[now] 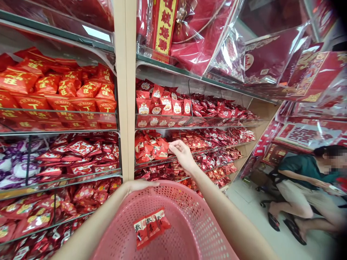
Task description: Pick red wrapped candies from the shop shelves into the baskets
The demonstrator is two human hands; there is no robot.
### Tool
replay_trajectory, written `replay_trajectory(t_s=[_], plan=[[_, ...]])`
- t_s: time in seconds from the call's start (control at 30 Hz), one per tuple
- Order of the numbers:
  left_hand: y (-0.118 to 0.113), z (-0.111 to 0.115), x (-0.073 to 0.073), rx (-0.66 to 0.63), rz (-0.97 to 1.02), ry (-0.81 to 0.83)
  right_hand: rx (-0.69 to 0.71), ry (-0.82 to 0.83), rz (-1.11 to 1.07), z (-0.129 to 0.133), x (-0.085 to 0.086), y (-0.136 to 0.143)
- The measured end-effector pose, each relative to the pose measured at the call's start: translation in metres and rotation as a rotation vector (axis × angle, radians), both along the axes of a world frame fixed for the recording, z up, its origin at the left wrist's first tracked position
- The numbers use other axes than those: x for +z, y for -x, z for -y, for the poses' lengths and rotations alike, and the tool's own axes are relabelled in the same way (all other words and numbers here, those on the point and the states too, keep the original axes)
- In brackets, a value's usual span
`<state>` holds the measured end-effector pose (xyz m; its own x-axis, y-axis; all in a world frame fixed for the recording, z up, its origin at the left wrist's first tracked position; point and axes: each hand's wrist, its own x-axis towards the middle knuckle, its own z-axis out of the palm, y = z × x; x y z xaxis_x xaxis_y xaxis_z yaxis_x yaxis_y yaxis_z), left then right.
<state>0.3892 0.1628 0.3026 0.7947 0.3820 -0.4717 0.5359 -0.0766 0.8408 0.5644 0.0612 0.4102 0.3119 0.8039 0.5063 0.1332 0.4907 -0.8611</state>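
My left hand [139, 185] grips the far rim of a pink perforated plastic basket [214, 227], its fingers partly hidden behind the rim. Inside the basket lies a joined strip of red candy packets [151, 226] with black characters on pale labels. Over the shelf, my right hand [181, 154] is closed in a pinch at the edge of a red candy packet [162, 148]. That packet is among similar ones in a shelf compartment and looks like those in the basket. Whether it has been lifted clear of the others, I cannot tell.
Shelves of red wrapped sweets [81, 148] run along the left and ahead, behind clear front strips [162, 122]. A pale wooden upright [125, 90] divides them. Red packaged decorations [200, 39] hang above. At right, a seated person [300, 187] holds something pale.
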Motion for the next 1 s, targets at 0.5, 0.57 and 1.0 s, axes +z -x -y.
replay_trajectory(t_s=[0.5, 0.57, 1.0], plan=[[-0.006, 0.011, 0.017, -0.05, -0.021, -0.155, 0.196, 0.769, -0.22, 0.048, -0.159, 0.052], [-0.006, 0.011, 0.017, -0.051, -0.056, -0.176, 0.189, 0.804, -0.249, 0.047, -0.163, 0.054], [-0.005, 0.011, 0.013, -0.021, -0.129, -0.125, 0.312, 0.863, -0.592, 0.053, -0.186, 0.06]])
